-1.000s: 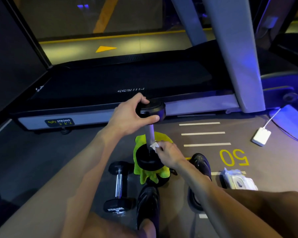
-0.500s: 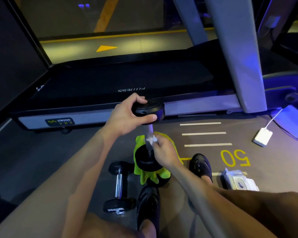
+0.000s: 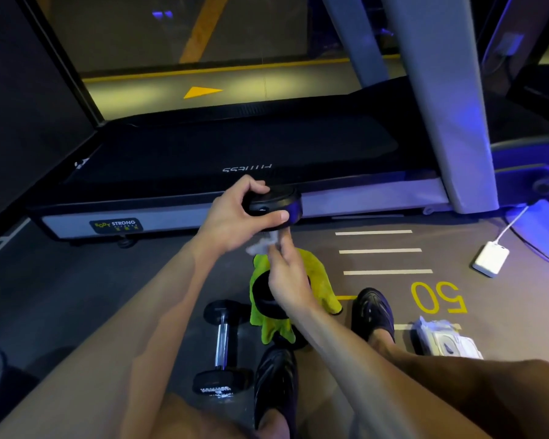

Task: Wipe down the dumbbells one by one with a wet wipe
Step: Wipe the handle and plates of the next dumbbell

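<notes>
A black dumbbell (image 3: 274, 202) stands upright, its lower head on a yellow-green cloth (image 3: 319, 280) on the floor. My left hand (image 3: 235, 217) grips the dumbbell's top head. My right hand (image 3: 287, 280) holds a white wet wipe (image 3: 263, 245) around the handle, just under the top head, and hides most of the handle. A second dumbbell (image 3: 222, 343) with a chrome handle lies on the floor to the left of the cloth.
A treadmill (image 3: 235, 153) runs across the floor just beyond the dumbbell, with its grey upright (image 3: 441, 106) at right. A wet wipe pack (image 3: 447, 340) lies at right near my feet. A white adapter (image 3: 490, 258) with a cable sits farther right.
My right hand has slid the wipe up the handle, from the lower head to just under the top head. My left hand has kept its grip on top.
</notes>
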`<state>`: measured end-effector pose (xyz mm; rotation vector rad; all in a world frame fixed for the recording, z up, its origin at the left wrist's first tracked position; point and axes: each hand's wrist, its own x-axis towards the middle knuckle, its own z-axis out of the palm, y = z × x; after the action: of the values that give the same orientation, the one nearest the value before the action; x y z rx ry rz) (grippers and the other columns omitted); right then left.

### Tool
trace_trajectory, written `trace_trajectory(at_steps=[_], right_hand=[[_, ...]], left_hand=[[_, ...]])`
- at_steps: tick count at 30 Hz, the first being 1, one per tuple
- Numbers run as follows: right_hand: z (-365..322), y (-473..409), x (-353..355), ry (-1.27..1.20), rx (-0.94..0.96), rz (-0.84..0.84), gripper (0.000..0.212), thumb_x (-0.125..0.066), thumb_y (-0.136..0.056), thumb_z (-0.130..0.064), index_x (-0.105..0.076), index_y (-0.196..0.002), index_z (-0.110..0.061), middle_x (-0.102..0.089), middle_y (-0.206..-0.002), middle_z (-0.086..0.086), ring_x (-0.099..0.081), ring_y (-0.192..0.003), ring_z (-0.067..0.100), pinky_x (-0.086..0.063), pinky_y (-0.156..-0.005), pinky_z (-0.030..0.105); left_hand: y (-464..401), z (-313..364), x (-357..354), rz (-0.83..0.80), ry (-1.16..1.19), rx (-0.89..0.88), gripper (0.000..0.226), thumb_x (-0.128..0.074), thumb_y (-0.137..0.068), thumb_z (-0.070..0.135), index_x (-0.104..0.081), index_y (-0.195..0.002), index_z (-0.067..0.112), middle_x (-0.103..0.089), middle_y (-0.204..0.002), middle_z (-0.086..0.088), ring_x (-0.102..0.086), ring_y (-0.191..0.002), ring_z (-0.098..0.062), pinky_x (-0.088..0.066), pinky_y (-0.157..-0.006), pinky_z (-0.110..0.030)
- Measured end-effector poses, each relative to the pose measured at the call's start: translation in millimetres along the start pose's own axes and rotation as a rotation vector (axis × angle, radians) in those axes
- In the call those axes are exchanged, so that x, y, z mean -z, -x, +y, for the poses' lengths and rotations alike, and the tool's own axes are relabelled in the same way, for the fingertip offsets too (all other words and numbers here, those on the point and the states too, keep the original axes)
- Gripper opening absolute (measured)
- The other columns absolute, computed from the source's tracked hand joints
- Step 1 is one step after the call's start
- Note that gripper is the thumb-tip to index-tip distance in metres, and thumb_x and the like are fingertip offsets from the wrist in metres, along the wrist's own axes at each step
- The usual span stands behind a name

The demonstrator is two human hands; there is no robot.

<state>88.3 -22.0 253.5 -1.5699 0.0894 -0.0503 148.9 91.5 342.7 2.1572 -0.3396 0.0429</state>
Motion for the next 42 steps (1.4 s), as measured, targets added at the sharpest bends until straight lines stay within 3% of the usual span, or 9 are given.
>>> trace_trajectory(at_steps=[6, 9, 13, 17, 22, 27, 34, 38, 42], right_hand=[[6, -2, 9, 0.172, -0.036, 0.080, 0.041, -0.036, -0.111, -0.032, -0.051, -0.146, -0.017, -0.064, -0.131, -0.003, -0.059, -0.122, 0.013, -0.039, -0.090, 0.022], [-6, -12, 11, 0.068, 0.048, 0.051, 0.025, -0.039, -0.110, -0.031, -0.058, -0.128, -0.033, -0.066, -0.118, -0.017, -0.057, -0.107, -0.010, -0.041, -0.087, 0.009], [-5, -11, 37, 0.220, 0.050, -0.158, 0.026, -0.041, -0.110, -0.024, -0.056, -0.128, -0.014, -0.066, -0.111, -0.008, -0.052, -0.085, -0.029, -0.036, -0.076, -0.003], [3, -20, 42, 0.295, 0.058, -0.220, 0.028, -0.046, -0.109, -0.028, -0.054, -0.129, -0.010, -0.069, -0.115, 0.015, -0.057, -0.086, 0.002, -0.039, -0.071, 0.003], [2, -27, 36, 0.305, 0.085, -0.247, 0.023, -0.049, -0.107, -0.029, -0.057, -0.123, -0.015, -0.068, -0.106, 0.010, -0.058, -0.097, 0.010, -0.042, -0.074, 0.009], [7, -34, 27, 0.217, 0.128, -0.236, 0.010, -0.052, -0.106, -0.021, -0.056, -0.103, -0.030, -0.059, -0.082, -0.005, -0.052, -0.074, 0.000, -0.044, -0.074, 0.024], [-4, -50, 31, 0.254, 0.248, -0.128, 0.018, -0.055, -0.100, -0.033, -0.059, -0.103, -0.016, -0.053, -0.077, -0.006, -0.049, -0.072, 0.006, -0.046, -0.077, 0.044], [10, -50, 35, 0.368, 0.264, -0.115, 0.014, -0.058, -0.102, -0.029, -0.062, -0.109, -0.017, -0.057, -0.072, -0.013, -0.052, -0.069, -0.005, -0.046, -0.075, 0.035], [1, -57, 35, 0.383, 0.296, -0.045, 0.024, -0.057, -0.103, -0.024, -0.055, -0.080, -0.027, -0.055, -0.064, -0.019, -0.045, -0.064, -0.006, -0.039, -0.067, 0.030]], left_hand=[[0, -2, -2, -0.013, 0.060, 0.004, 0.060, -0.088, -0.053, 0.062, -0.065, -0.103, 0.039, -0.061, -0.138, 0.016, -0.062, -0.122, 0.000, -0.046, -0.105, -0.023], [1, 0, -1, -0.048, 0.079, -0.009, 0.050, -0.096, -0.065, 0.041, -0.065, -0.104, 0.035, -0.060, -0.141, 0.012, -0.062, -0.122, 0.000, -0.047, -0.108, -0.025], [5, 3, 5, -0.103, 0.065, -0.030, 0.047, -0.092, -0.075, 0.028, -0.063, -0.113, 0.027, -0.057, -0.143, 0.012, -0.057, -0.123, 0.007, -0.044, -0.106, -0.018], [4, 7, 4, -0.107, -0.066, -0.021, 0.056, -0.091, -0.074, 0.039, -0.051, -0.114, 0.032, -0.058, -0.134, 0.011, -0.061, -0.118, -0.009, -0.047, -0.102, -0.030], [0, 9, -2, 0.002, -0.275, 0.022, 0.089, -0.088, -0.055, 0.069, -0.047, -0.130, 0.042, -0.056, -0.131, 0.011, -0.057, -0.118, -0.015, -0.051, -0.098, -0.039], [-2, -2, 1, 0.058, -0.171, 0.031, 0.090, -0.091, -0.052, 0.063, -0.054, -0.133, 0.045, -0.060, -0.128, 0.013, -0.059, -0.121, -0.012, -0.051, -0.105, -0.039], [-9, 3, 10, 0.095, -0.025, -0.045, 0.077, -0.096, -0.056, 0.050, -0.063, -0.125, 0.042, -0.066, -0.124, 0.015, -0.062, -0.116, -0.003, -0.050, -0.103, -0.024], [-7, -9, 7, 0.029, 0.008, -0.026, 0.069, -0.098, -0.062, 0.035, -0.064, -0.122, 0.039, -0.068, -0.120, 0.014, -0.065, -0.110, -0.003, -0.052, -0.099, -0.025], [-10, -16, 17, -0.050, 0.002, -0.020, 0.065, -0.095, -0.068, 0.026, -0.065, -0.125, 0.036, -0.071, -0.120, 0.015, -0.067, -0.110, -0.001, -0.051, -0.097, -0.020]])
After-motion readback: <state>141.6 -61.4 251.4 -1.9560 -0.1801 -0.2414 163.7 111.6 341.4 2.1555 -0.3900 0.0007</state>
